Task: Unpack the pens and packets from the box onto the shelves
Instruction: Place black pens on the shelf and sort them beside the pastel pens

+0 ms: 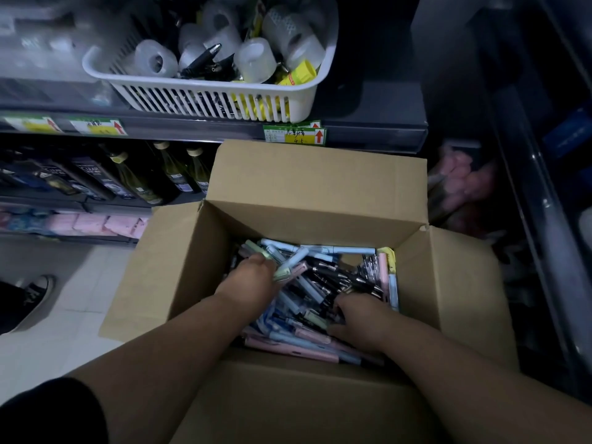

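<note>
The left hand point(253, 278) has its grip closed round a few pale pens point(323, 280) at the left of the heap in the open box point(317, 187), centre frame. The right hand point(360, 318) digs curled fingers in at lower right, though I cannot tell whether they pinch any. Gathering looks like the step in hand: next, lift a bundle clear of the flaps toward the basket point(208, 100) on the shelf point(368, 133) above.

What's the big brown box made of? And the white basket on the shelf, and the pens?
The box looks like cardboard: matte brown, with folded flaps and creased edges. The basket seems moulded plastic: smooth, white, with slotted walls. The pens are probably plastic too, judging by smooth pastel and black barrels.
</note>
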`<act>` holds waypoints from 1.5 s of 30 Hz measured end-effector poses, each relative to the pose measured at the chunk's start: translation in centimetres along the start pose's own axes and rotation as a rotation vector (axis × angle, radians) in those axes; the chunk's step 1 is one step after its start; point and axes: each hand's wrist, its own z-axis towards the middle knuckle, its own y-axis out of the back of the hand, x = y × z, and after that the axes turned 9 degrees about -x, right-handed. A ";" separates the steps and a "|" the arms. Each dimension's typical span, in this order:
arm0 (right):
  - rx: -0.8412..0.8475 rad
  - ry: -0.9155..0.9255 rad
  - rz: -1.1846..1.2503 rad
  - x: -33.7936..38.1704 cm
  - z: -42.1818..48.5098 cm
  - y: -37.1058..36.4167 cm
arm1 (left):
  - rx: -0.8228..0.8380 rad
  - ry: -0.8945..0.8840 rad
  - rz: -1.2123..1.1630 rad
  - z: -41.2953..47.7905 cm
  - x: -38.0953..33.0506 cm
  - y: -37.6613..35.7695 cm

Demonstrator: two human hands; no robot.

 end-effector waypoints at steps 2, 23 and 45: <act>0.008 0.031 -0.036 0.2 -0.1 0.0 | -0.030 -0.002 -0.037 -0.3 -0.2 0.2; -0.735 -0.283 1.161 1.8 -6.6 6.3 | -0.148 -0.049 -0.449 -5.4 -5.0 7.8; -1.538 -0.861 2.134 9.2 -39.2 -4.8 | 0.367 -0.827 -0.566 -26.2 -19.6 8.8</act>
